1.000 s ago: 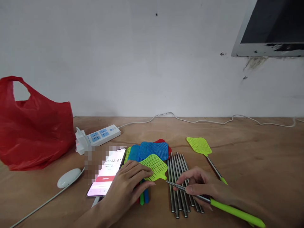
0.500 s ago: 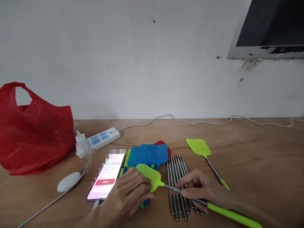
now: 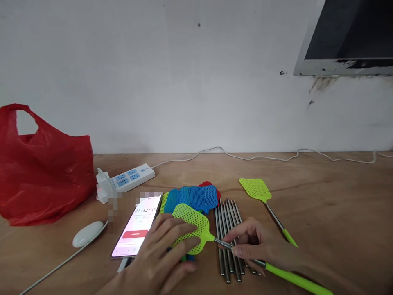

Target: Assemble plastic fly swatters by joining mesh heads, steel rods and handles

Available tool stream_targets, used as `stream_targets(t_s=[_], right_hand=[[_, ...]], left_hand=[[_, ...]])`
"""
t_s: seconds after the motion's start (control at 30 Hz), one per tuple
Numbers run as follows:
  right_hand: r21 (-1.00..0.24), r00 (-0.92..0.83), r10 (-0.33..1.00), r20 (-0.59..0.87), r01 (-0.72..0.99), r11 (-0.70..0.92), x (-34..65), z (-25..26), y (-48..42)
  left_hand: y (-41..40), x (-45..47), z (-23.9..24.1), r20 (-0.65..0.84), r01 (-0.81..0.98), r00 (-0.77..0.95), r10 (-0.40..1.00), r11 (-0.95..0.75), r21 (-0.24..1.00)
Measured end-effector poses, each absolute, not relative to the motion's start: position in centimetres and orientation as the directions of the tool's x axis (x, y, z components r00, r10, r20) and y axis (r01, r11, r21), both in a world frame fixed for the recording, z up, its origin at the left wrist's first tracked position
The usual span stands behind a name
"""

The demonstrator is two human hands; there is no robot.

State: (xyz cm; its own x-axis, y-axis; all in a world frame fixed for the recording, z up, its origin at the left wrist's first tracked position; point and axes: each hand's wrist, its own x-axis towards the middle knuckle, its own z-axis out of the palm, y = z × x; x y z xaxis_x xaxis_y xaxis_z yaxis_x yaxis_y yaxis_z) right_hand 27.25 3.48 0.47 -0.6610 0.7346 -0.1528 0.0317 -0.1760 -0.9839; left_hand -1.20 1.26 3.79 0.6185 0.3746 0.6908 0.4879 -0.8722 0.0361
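A yellow-green fly swatter (image 3: 202,231) with a perforated head, metal shaft and green handle lies slantwise between my hands. My right hand (image 3: 256,246) pinches its metal shaft between thumb and fingers. Over the left part of the swatter head rests my left hand (image 3: 172,250), fingers spread and thumb apart from the head. Beneath and behind it are blue swatter heads (image 3: 203,197), a red one (image 3: 206,184) and a yellow-green one (image 3: 165,201), partly hidden. Several metal rods (image 3: 227,254) lie side by side under and beyond my right hand.
Another yellow-green fly swatter (image 3: 256,189) lies at the right. To the left are a lit phone (image 3: 139,219), a white power strip (image 3: 132,177), a white mouse-shaped object (image 3: 88,234) and a red plastic bag (image 3: 49,172). A white cable (image 3: 251,158) runs along the wall.
My left hand has loosened from its closed hold on the swatter head and spread its fingers, showing more of the head. My right hand still pinches the shaft.
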Motion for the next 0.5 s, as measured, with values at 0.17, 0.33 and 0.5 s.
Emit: stream_targets(t_s=[0.17, 0.33, 0.5], right_hand=[[-0.987, -0.619, 0.775, -0.123, -0.002, -0.158, 27.7, 1.3, 3.7], [-0.991, -0.568, 0.815, -0.116, 0.016, -0.13, 27.7, 1.8, 3.8], [-0.994, -0.592, 0.801, -0.093, 0.007, -0.11, 27.3, 0.9, 4.1]], left_hand=[[1.4, -1.3, 4.3, 0.662, 0.548, 0.209, 0.72, -0.647, 0.53], [2.2, -0.5, 3.8, 0.324, 0.328, 0.077, 0.943, -0.331, 0.885], [2.5, -0.5, 2.7, 0.119, 0.237, 0.145, 0.982, -0.151, 0.96]])
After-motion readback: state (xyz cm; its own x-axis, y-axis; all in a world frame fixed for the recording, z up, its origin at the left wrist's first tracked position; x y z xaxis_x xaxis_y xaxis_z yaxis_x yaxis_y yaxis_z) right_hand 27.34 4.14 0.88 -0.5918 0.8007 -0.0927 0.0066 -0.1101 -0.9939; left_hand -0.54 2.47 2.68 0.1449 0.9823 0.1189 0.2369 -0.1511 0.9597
